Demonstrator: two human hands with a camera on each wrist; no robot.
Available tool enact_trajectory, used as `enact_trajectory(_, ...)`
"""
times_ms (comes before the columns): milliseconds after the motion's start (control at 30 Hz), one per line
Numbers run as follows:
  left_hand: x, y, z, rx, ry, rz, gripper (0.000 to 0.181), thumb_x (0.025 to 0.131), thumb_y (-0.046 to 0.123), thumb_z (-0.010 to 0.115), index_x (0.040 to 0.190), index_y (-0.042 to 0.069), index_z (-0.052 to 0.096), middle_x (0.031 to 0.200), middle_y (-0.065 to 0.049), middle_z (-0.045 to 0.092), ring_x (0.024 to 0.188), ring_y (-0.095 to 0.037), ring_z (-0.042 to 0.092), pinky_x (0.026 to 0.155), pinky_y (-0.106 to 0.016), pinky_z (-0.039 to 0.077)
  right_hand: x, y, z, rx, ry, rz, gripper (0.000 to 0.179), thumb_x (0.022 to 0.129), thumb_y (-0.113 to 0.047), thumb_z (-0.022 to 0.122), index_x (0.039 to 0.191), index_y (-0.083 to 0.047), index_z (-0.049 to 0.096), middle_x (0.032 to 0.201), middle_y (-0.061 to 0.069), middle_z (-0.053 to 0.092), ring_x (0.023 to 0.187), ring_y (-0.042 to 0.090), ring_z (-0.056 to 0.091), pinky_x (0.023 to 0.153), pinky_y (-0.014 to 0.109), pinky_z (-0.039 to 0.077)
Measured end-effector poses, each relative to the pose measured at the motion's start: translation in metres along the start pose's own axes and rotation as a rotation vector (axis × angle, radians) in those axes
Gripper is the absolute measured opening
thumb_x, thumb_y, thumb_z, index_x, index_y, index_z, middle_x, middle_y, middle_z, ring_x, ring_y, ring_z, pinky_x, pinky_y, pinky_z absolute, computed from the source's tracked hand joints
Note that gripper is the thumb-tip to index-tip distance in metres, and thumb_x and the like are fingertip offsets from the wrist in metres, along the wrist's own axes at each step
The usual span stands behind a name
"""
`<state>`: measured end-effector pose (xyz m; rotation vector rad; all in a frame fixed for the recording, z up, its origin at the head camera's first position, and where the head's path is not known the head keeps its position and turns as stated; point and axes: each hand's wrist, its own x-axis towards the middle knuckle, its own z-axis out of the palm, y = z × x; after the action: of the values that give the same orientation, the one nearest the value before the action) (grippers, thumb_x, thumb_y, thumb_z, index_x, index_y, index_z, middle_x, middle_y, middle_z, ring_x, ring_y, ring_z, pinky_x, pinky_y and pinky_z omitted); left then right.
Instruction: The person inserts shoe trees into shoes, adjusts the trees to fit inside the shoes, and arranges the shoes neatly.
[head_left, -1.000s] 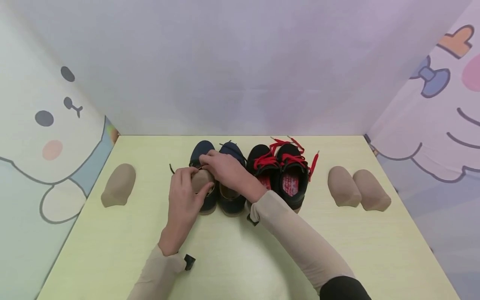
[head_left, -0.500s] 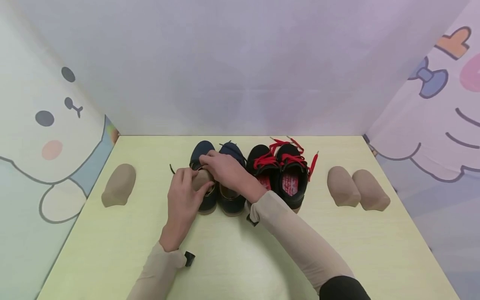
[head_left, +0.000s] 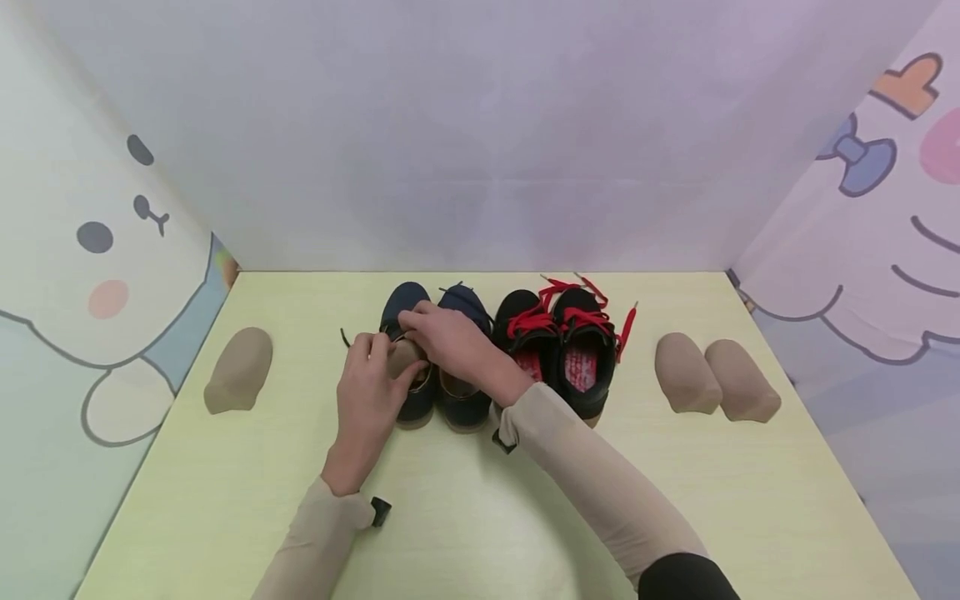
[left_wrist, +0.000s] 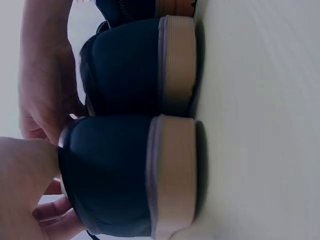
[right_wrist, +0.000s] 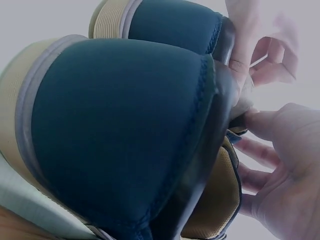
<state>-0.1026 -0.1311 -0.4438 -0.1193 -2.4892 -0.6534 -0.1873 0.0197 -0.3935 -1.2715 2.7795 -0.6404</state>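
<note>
A pair of navy shoes stands toe-away at the table's middle. My left hand (head_left: 369, 396) grips a taupe shoe insert (head_left: 403, 358) between thumb and fingers, its front part inside the opening of the left navy shoe (head_left: 405, 302). My right hand (head_left: 455, 340) reaches across over the right navy shoe (head_left: 465, 412) and pinches the left shoe's upper at the tongue. In the right wrist view, the thumb and fingers of the right hand (right_wrist: 285, 160) close on the upper beside the insert (right_wrist: 244, 99). From the left wrist, the left shoe's heel (left_wrist: 110, 170) shows, and the insert is hidden.
A pair of black shoes (head_left: 582, 367) with loose red laces (head_left: 581, 318) stands right beside the navy pair. One taupe insert (head_left: 238, 371) lies at the table's left, and two more inserts (head_left: 686, 372) lie side by side at the right. A pale curtain (head_left: 480, 142) rises behind the table (head_left: 450, 517).
The insert has slid slightly forward into the left navy shoe, so less of it shows. My left hand has moved a little forward with it; the right hand stays almost still.
</note>
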Motion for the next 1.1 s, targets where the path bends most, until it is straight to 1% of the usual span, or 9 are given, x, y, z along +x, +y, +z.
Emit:
enact_trajectory(167,0.002,0.000,-0.002,-0.010,0.000,0.011,0.047,0.076,0.021,0.095,0.095,0.003,0.055,0.101,-0.016,0.057,0.089,-0.033,0.057,0.072,-0.043,0.055,-0.002,-0.001,0.000,0.010,0.016,0.000,0.013,0.111,-0.021,0.049,0.103,-0.018,0.059,0.104,0.000,0.057,0.067,0.015,0.052,0.062,0.023,0.042)
enact_trajectory(233,0.003,-0.001,-0.005,-0.035,-0.007,0.010,0.043,0.077,0.019,0.093,0.095,0.003,0.057,0.100,-0.016,0.059,0.089,-0.034,0.056,0.073,-0.042,0.053,-0.003,0.000,-0.001,0.012,0.026,-0.002,0.012,0.111,-0.021,0.051,0.104,-0.018,0.060,0.106,0.001,0.059,0.069,0.015,0.054,0.064,0.024,0.043)
enact_trajectory(333,0.005,-0.004,-0.011,-0.082,-0.017,0.008,0.034,0.080,0.014,0.091,0.096,0.002,0.063,0.100,-0.017,0.063,0.091,-0.036,0.056,0.077,-0.043,0.050,-0.004,0.001,0.000,0.010,0.028,-0.001,0.011,0.110,-0.021,0.053,0.108,-0.017,0.063,0.113,0.002,0.062,0.073,0.014,0.057,0.068,0.024,0.048)
enact_trajectory(433,0.007,-0.008,-0.017,-0.127,-0.037,0.000,0.028,0.082,0.009,0.089,0.098,0.002,0.068,0.101,-0.017,0.065,0.091,-0.036,0.056,0.078,-0.044,0.045,-0.006,0.002,0.001,0.006,0.025,0.006,0.014,0.110,-0.023,0.054,0.115,-0.017,0.065,0.122,0.003,0.064,0.083,0.013,0.062,0.076,0.026,0.053)
enact_trajectory(567,0.011,-0.014,-0.023,-0.178,-0.087,-0.023,0.025,0.081,0.005,0.088,0.099,0.003,0.071,0.108,-0.019,0.067,0.096,-0.038,0.058,0.082,-0.047,0.046,-0.010,0.002,0.001,-0.006,0.011,0.014,0.022,0.110,-0.028,0.054,0.125,-0.017,0.066,0.135,0.003,0.061,0.096,0.013,0.067,0.095,0.039,0.055)
enact_trajectory(700,0.016,-0.017,-0.028,-0.222,-0.166,-0.080,0.022,0.084,0.003,0.086,0.097,0.003,0.069,0.125,-0.022,0.064,0.113,-0.042,0.061,0.090,-0.053,0.053,-0.014,0.000,0.000,-0.016,-0.022,0.030,0.031,0.107,-0.038,0.058,0.132,-0.020,0.063,0.144,0.005,0.056,0.104,0.015,0.069,0.110,0.053,0.046)
enact_trajectory(800,0.019,-0.019,-0.028,-0.245,-0.226,-0.114,0.022,0.086,0.004,0.085,0.098,0.004,0.066,0.138,-0.023,0.060,0.125,-0.045,0.060,0.096,-0.057,0.055,-0.015,0.000,0.000,-0.021,-0.038,0.043,0.034,0.105,-0.042,0.061,0.133,-0.022,0.061,0.149,0.006,0.053,0.111,0.017,0.068,0.113,0.054,0.043)
enact_trajectory(867,0.019,-0.021,-0.028,-0.252,-0.257,-0.127,0.023,0.086,0.005,0.084,0.099,0.003,0.065,0.142,-0.024,0.059,0.128,-0.045,0.060,0.097,-0.058,0.055,-0.015,-0.001,0.000,-0.029,-0.041,0.049,0.035,0.104,-0.042,0.063,0.133,-0.023,0.061,0.150,0.007,0.052,0.114,0.018,0.068,0.113,0.054,0.043)
enact_trajectory(1100,0.020,-0.022,-0.028,-0.222,-0.314,-0.118,0.025,0.087,0.007,0.084,0.101,0.004,0.064,0.143,-0.022,0.060,0.117,-0.043,0.066,0.086,-0.052,0.058,-0.014,-0.003,0.002,-0.101,-0.046,0.073,0.038,0.101,-0.043,0.068,0.133,-0.024,0.061,0.149,0.004,0.054,0.126,0.026,0.058,0.106,0.049,0.047)
